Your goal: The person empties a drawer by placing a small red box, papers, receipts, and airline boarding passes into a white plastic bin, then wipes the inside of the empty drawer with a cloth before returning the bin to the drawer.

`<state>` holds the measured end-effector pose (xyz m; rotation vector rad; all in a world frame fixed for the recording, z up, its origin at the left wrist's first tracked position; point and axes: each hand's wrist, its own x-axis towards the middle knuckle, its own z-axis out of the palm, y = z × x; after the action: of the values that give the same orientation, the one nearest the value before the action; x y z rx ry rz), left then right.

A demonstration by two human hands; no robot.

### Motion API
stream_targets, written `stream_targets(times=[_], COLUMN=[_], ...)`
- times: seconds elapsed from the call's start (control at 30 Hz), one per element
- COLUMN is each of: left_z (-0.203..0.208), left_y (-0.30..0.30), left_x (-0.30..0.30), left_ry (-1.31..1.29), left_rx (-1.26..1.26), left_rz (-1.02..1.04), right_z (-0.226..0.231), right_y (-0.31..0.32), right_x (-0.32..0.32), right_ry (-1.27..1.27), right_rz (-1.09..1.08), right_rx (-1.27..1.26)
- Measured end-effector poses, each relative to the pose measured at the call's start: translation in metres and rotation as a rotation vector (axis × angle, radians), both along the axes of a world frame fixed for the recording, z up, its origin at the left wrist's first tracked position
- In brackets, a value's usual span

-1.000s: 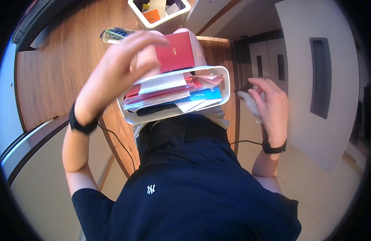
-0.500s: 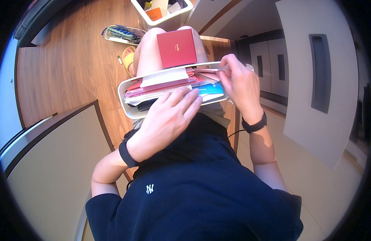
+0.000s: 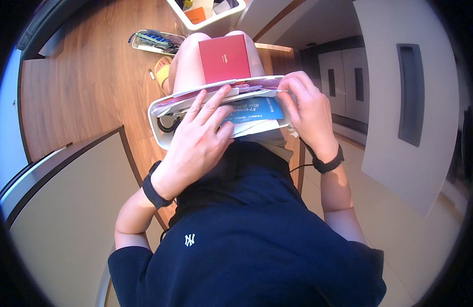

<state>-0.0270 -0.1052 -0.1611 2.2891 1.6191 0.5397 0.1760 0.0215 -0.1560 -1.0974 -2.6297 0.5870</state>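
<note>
A white basket [image 3: 159,134] full of papers and cards rests on my lap. A red booklet [image 3: 224,58] lies on my knees just beyond it. My left hand [image 3: 198,140] lies flat on the stack inside, fingers spread over a blue leaflet [image 3: 258,109]. At the basket's right end, my right hand [image 3: 308,110] pinches the edge of a white paper [image 3: 249,92] and lifts it off the pile. Both wrists wear dark bands.
A white bin [image 3: 211,20] with orange and other items stands on the wooden floor past my knees. To its left is a small tray of pens [image 3: 157,42]. A yellow slipper [image 3: 162,75] shows beside my leg. Grey cabinet doors [image 3: 405,92] rise at the right.
My left hand set the red booklet on my knees and came down flat onto the papers. My right hand moved from the right side onto the basket's edge and took hold of a paper.
</note>
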Motion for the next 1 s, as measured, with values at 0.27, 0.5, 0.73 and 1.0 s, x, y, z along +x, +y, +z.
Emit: stream_targets(times=[0.27, 0.5, 0.73, 1.0], left_z=[-0.004, -0.005, -0.008, -0.011], left_y=[0.003, 0.009, 0.011, 0.005], left_x=[-0.009, -0.013, -0.012, -0.017], left_ry=[-0.152, -0.213, -0.163, -0.207], left_rx=[0.024, 0.103, 0.156, 0.111], left_rz=[0.105, 0.246, 0.226, 0.22], right_z=[-0.001, 0.003, -0.002, -0.002], right_y=[0.004, 0.005, -0.008, -0.008], right_x=[-0.001, -0.002, -0.01, -0.003], right_ry=[0.101, 0.171, 0.18, 0.009], right_rz=[-0.159, -0.13, 0.051, 0.002], right_rx=[-0.199, -0.102, -0.08, -0.005])
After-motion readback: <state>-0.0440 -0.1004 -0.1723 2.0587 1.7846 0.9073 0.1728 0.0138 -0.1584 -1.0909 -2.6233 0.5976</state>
